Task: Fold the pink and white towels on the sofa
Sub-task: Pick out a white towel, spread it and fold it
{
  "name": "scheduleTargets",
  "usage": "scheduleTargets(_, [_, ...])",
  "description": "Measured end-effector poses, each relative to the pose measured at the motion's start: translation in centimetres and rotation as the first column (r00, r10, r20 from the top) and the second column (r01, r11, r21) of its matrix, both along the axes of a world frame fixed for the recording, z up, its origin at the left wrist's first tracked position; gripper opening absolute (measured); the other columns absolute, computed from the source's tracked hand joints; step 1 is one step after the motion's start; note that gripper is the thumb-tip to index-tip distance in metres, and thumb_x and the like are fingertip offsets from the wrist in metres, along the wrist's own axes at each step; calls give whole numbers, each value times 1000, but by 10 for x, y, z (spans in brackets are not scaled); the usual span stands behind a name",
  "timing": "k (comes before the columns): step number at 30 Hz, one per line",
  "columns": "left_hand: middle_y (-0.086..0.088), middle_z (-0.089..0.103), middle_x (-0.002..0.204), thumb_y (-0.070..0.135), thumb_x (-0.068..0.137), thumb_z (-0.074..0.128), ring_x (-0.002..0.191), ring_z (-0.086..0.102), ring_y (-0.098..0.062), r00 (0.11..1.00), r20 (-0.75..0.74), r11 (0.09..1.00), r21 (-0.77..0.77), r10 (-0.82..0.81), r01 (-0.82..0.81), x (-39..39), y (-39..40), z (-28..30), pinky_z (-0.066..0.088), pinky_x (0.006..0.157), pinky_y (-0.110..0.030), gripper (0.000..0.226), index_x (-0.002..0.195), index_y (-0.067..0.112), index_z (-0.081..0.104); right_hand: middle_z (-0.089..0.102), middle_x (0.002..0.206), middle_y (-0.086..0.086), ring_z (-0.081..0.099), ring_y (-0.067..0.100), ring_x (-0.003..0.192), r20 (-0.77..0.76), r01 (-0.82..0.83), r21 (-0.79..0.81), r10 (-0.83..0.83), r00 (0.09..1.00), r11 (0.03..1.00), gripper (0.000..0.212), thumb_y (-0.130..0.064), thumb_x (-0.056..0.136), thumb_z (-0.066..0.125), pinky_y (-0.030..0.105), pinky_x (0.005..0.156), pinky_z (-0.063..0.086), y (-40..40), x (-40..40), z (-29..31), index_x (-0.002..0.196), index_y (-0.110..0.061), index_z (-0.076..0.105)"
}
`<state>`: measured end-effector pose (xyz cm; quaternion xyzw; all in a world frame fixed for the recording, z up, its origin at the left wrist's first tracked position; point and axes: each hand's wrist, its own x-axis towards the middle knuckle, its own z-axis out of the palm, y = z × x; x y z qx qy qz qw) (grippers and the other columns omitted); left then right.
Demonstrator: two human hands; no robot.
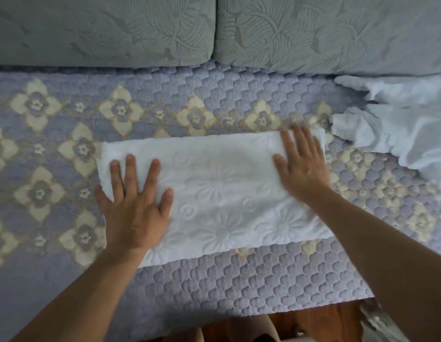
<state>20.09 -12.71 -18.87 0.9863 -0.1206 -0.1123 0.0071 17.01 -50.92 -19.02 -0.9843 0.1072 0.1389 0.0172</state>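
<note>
**Kid:** What are the hands doing?

**Helper:** Both lie flat on the white towel. The left hand presses its left end, and the right hand presses its far right corner. Each grip is spread wide, pinching nothing.

**Kid:** Where is the towel?

**Helper:** On the sofa seat, already folded into a long strip, I think.

**Kid:** How do you do this part well?

**Helper:** Rub from the towel's middle out to its ends, so bumps go flat. Then line up the edges before the next fold (the near edge looks a bit slanted).

**Kid:** What else is there?

**Helper:** A crumpled pile of pale cloth sits right of the towel, just beside its corner. Two gray cushions stand behind it. The seat cover is soft and quilted with flowers, so cloth may sink a little. Below the towel, past the seat edge, is brown floor. I see no pink towel.
</note>
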Motion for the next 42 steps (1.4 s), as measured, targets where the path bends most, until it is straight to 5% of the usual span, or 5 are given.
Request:
scheduleTargets(10, [-31, 25, 156, 35, 104, 43, 143, 26, -42, 979, 56, 922, -350, 197, -165, 3, 18, 24, 26, 118, -51, 55, 152, 11, 37, 2, 170, 2, -1, 22, 157, 291, -78, 443, -61, 955, 893, 65, -52, 106, 25, 51, 125, 14, 103, -15, 43, 162, -22, 12])
scheduleTargets(15, [8, 65, 106, 34, 94, 62, 97, 65, -16, 690, -452, 438, -544, 566, -715, 9, 35, 42, 54, 80, -35, 28, 120, 26, 54, 7, 168, -14, 2, 6, 155, 66, 108, 891, -361, 930, 442, 60, -54, 106, 29, 40, 125, 15, 201, -14, 39, 161, -33, 12])
scheduleTargets(20, [-3, 76, 110, 29, 93, 69, 100, 73, -27, 421, -851, 185, -380, 314, -906, 21, 47, 52, 58, 88, -51, 30, 122, 20, 67, 10, 168, -12, 3, 2, 154, -57, 274, 811, -396, 916, 516, 71, -64, 99, 30, 41, 127, 12, 208, 6, 19, 160, -30, 18])
scheduleTargets(31, [18, 71, 103, 48, 81, 66, 95, 74, -18, 605, -745, 373, -666, -282, -646, 2, -135, 181, 61, 81, -43, 59, 133, 62, 42, 56, 145, 8, 56, 29, 132, -549, 401, 791, -247, 798, -462, 58, -57, 97, 57, 45, 98, 54, 80, -22, 166, 145, -24, 52])
scheduleTargets(42, [-8, 30, 157, 22, 96, 57, 147, 22, -24, 961, -269, 837, -539, -69, -91, -31, -185, 100, 26, 121, -41, 61, 154, 24, 36, 66, 107, -7, 66, 21, 98, -339, 649, 659, -621, 707, 379, 51, -6, 88, 55, 48, 87, 57, -8, -32, 98, 128, -38, 56])
